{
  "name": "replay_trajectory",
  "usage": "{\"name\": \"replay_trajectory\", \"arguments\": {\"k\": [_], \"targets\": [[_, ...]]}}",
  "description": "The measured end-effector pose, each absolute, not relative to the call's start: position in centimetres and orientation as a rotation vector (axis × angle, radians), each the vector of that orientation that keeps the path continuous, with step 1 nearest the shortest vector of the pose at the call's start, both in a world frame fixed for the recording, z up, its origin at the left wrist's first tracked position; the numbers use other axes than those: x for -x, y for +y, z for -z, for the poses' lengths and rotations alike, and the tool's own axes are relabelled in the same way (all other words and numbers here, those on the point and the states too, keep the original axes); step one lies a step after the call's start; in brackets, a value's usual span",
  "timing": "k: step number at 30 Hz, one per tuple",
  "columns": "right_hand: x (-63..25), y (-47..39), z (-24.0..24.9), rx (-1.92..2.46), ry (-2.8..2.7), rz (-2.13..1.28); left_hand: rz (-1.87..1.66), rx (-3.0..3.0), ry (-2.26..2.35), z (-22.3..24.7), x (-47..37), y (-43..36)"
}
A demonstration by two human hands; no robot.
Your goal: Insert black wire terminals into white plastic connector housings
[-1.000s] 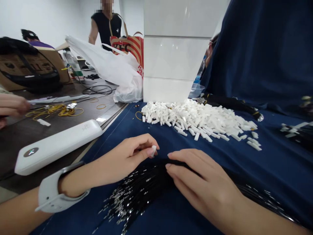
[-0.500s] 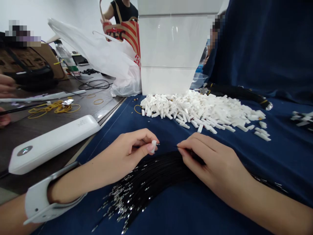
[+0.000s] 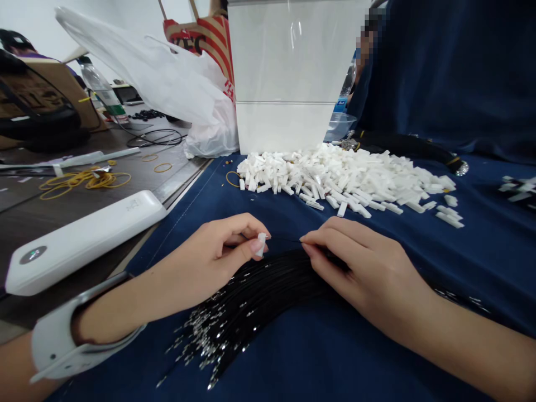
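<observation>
My left hand point(image 3: 226, 245) pinches a small white plastic piece point(image 3: 261, 244) between thumb and forefinger. My right hand point(image 3: 360, 262) has its thumb and forefinger closed on a thin black wire point(image 3: 285, 240), which spans the gap to the fingers of my left hand. Whether the wire's tip enters the white piece is hidden by my fingers. Beneath both hands lies a bundle of black wires point(image 3: 285, 279), with shiny metal tips fanned out at lower left. Beyond the hands spreads a heap of similar white pieces point(image 3: 335, 173) on dark blue cloth point(image 3: 335, 357).
A tall white box point(image 3: 285, 67) stands behind the heap. To the left are a white oblong device point(image 3: 87, 240), yellow rubber bands point(image 3: 84, 181), a white plastic bag point(image 3: 209, 123) and a bottle point(image 3: 100, 92). A tied black bundle point(image 3: 406, 151) lies at the back right.
The black wire now bridges the space between my hands, where a gap showed before. My hands have barely moved. The view has shifted slightly, and the co-worker's hands at far left are gone.
</observation>
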State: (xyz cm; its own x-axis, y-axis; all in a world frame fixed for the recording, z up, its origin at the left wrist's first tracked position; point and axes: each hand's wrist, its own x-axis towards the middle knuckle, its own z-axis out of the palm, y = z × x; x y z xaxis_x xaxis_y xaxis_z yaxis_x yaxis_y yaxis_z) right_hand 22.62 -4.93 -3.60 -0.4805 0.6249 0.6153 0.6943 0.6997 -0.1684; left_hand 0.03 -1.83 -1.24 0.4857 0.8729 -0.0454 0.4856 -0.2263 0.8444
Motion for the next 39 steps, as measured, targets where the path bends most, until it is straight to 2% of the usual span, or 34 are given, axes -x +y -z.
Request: {"name": "replay_trajectory", "arguments": {"k": [6, 18, 27, 33, 39], "targets": [[-22.6, -4.9, 3.5, 0.982, -2.259, 0.168, -0.591, -1.977, 1.141, 1.3, -0.2, -2.0], [-20.8, -5.7, 3.4, 1.000, -2.313, 0.070, -0.742, -2.680, 0.989, 1.9, -0.4, -3.1], [-20.6, -5.4, 4.1, 0.991, -2.262, 0.009, -0.687, -2.586, 0.980, 1.9, -0.9, -2.9], [-20.8, -6.3, 3.2, 0.941, -2.231, 0.151, -0.681, -2.332, 1.126, 1.5, -0.6, -2.0], [-20.4, -7.7, 3.5, 0.820, -2.546, -0.054, -0.681, -1.960, 1.177, 1.5, -0.1, -1.4]]}}
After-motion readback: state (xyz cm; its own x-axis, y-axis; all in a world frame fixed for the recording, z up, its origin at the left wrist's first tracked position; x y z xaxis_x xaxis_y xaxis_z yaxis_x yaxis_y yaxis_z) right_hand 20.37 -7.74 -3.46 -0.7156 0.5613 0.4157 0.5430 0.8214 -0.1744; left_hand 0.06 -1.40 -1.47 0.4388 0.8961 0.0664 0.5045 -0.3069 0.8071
